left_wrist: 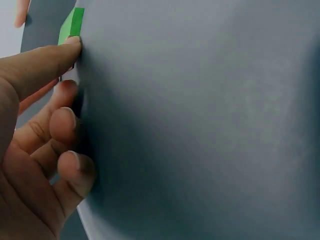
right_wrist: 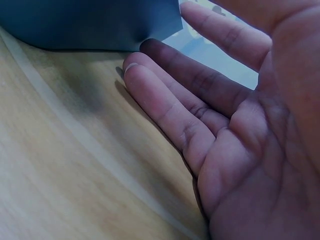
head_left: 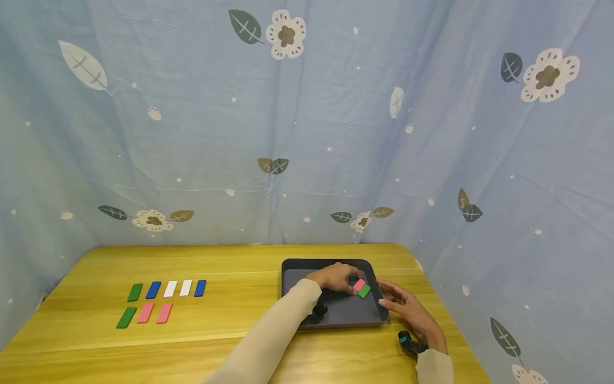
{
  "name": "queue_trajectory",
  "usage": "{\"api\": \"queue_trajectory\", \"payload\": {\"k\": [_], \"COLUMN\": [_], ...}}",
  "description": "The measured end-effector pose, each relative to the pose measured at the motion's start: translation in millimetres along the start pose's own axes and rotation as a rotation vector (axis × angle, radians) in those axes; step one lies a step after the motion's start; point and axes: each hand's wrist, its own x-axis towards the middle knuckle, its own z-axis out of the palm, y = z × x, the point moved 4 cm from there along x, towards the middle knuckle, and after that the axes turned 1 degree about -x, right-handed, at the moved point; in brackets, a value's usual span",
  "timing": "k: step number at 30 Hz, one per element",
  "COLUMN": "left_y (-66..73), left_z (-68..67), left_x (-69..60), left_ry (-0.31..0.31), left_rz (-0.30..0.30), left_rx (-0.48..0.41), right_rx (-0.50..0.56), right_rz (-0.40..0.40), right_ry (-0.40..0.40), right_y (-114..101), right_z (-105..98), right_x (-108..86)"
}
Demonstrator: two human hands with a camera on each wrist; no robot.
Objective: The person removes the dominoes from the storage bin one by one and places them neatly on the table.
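Note:
Inside the dark grey tray [head_left: 338, 319], my left hand [head_left: 334, 277] reaches over the base, with thumb and forefinger around a small pink tile [head_left: 359, 285]. Right against that tile lies a green tile [head_left: 364, 291]. In the left wrist view, the green tile [left_wrist: 72, 25] shows just beyond a fingertip, the other fingers are bent, and the pink tile is mostly hidden. My right hand [head_left: 408, 309] rests at the tray's right side with fingers fairly straight. Its fingertips meet the tray wall [right_wrist: 100, 25] in the right wrist view, and it holds nothing.
Left on the wooden table [head_left: 230, 309] lie two rows of flat tiles: green, blue [head_left: 153, 289] and white [head_left: 185, 288] behind, green [head_left: 127, 318] and pink [head_left: 164, 313] in front. A blue patterned curtain [head_left: 216, 133] hangs behind and at the sides.

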Motion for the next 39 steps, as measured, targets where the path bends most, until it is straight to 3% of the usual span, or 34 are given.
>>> {"api": "queue_trajectory", "payload": {"k": [9, 17, 33, 39], "left_y": [-5.4, -8.5, -3.6, -4.4], "left_z": [2.3, -4.1, -35.3, -48.7], "left_x": [-16.2, -23.7, -37.9, -47.9], "left_ry": [0.016, 0.040, 0.119, 0.171], "left_rz": [-0.008, 0.018, 0.080, 0.142], "left_rx": [-0.011, -0.014, -0.198, -0.229], "right_rx": [0.023, -0.001, -0.011, -0.010], "right_rz": [0.007, 0.015, 0.045, 0.032], "right_ry": [-0.038, -0.016, -0.007, 0.008], "right_y": [5, 4, 4, 0], "right_z": [11, 8, 4, 2], "right_x": [2.1, 0.6, -1.6, -0.7]}}
